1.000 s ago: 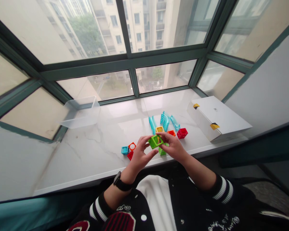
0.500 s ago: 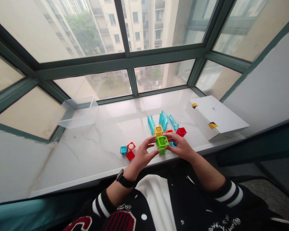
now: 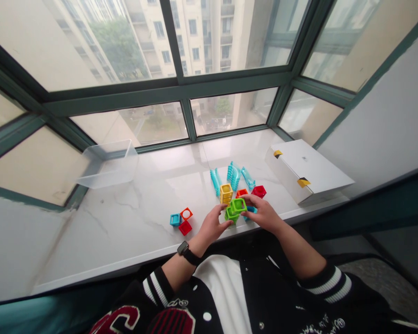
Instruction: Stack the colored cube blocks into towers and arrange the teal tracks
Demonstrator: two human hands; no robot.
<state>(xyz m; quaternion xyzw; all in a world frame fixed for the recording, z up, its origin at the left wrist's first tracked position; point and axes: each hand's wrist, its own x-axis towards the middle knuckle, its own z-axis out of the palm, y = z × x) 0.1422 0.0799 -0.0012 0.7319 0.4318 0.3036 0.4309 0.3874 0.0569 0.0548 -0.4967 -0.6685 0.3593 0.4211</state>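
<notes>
My right hand [image 3: 264, 215] pinches a green hollow cube block [image 3: 238, 206] between thumb and fingers. That block is tilted and overlaps a lower green block [image 3: 231, 215], offset to its right; whether they touch I cannot tell. Around the lower green block my left hand [image 3: 212, 224] is closed, thumb in front and fingers behind. Just beyond stands a yellow block stack [image 3: 226, 193]. An orange block [image 3: 242, 192], a dark red block [image 3: 259, 191] and a blue piece [image 3: 251, 211], partly hidden, lie by my right hand.
Turquoise ribbed track pieces [image 3: 234, 175] lie behind the blocks. Left of my hands sit a blue block [image 3: 175, 219], an orange-red block [image 3: 186, 214] and a red block [image 3: 185, 227]. A clear plastic bin [image 3: 120, 174] and a white box [image 3: 316, 167] flank the marble sill [image 3: 142, 232] under the windows.
The upper green block has moved right with my right hand, off its place straight above the lower one. My left hand has dropped slightly to the lower green block. The view has shifted a little.
</notes>
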